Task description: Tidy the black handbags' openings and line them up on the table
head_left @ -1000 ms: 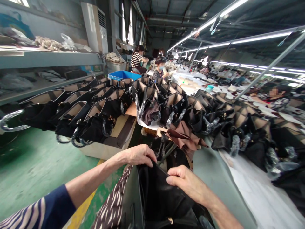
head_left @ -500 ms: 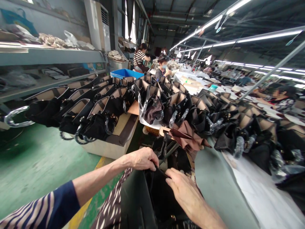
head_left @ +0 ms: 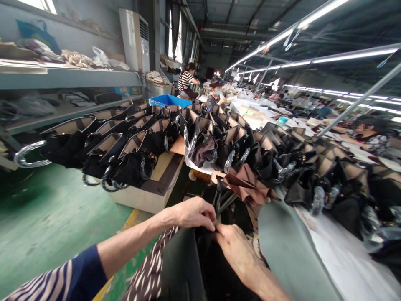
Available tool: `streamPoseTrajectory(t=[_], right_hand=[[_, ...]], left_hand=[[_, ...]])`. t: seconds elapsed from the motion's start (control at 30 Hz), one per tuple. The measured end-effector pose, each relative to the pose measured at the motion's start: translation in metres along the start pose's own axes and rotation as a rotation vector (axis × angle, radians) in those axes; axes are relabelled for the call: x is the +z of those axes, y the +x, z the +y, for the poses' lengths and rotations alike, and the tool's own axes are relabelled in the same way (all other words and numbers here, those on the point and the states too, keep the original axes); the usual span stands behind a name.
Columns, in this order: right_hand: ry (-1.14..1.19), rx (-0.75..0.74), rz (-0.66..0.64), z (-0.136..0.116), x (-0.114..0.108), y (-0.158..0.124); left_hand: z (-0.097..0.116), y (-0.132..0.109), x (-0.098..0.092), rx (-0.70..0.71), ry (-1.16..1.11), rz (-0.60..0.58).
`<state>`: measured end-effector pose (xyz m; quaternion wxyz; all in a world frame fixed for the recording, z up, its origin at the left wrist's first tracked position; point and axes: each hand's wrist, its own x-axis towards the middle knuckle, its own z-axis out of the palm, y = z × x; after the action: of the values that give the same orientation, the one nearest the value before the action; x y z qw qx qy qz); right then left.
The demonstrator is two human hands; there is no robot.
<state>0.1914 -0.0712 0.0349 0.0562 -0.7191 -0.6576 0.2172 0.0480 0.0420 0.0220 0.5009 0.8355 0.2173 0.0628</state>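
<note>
A black handbag (head_left: pixel 184 271) stands open in my lap at the bottom middle. My left hand (head_left: pixel 192 213) pinches the far top edge of its black lining, fingers closed on it. My right hand (head_left: pixel 234 251) lies over the bag's opening just right of the left one, fingertips pressed onto the same edge where the two hands meet. What the fingers hide inside the bag cannot be made out.
Rows of black handbags (head_left: pixel 131 142) with tan lining stand on a low platform (head_left: pixel 147 196) and along the worktable (head_left: pixel 328 251) to the right. A brown folded piece (head_left: pixel 247 184) lies ahead. Shelves (head_left: pixel 62 79) run along the left. Other people (head_left: pixel 188 81) sit at work far back.
My right hand has slid forward and left to meet my left hand at the bag's far edge. The view has tilted slightly upward.
</note>
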Motion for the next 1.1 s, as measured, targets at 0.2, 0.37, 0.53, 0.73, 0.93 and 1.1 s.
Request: streamPoseTrajectory(t=[0.2, 0.37, 0.53, 0.73, 0.93, 1.1], right_hand=[[-0.025, 0.106, 0.077, 0.018, -0.013, -0.001], [-0.172, 0.152, 0.101, 0.017, -0.017, -0.002], [-0.26, 0.164, 0.079, 0.008, -0.031, -0.004], [-0.282, 0.147, 0.077, 0.008, -0.056, -0.011], [-0.041, 0.114, -0.094, 0.006, -0.033, -0.006], [-0.076, 0.088, -0.053, 0.029, 0.006, -0.001]], left_hand=[[0.027, -0.031, 0.018, -0.132, 0.013, 0.405], [0.019, -0.052, 0.074, -0.37, 0.102, 0.365], [0.0, -0.054, 0.059, -0.265, 0.093, 0.348], [-0.017, -0.042, -0.03, -0.143, 0.039, 0.082], [-0.028, -0.032, -0.058, -0.316, 0.148, -0.104], [-0.062, -0.048, -0.025, -0.358, -0.056, -0.128]])
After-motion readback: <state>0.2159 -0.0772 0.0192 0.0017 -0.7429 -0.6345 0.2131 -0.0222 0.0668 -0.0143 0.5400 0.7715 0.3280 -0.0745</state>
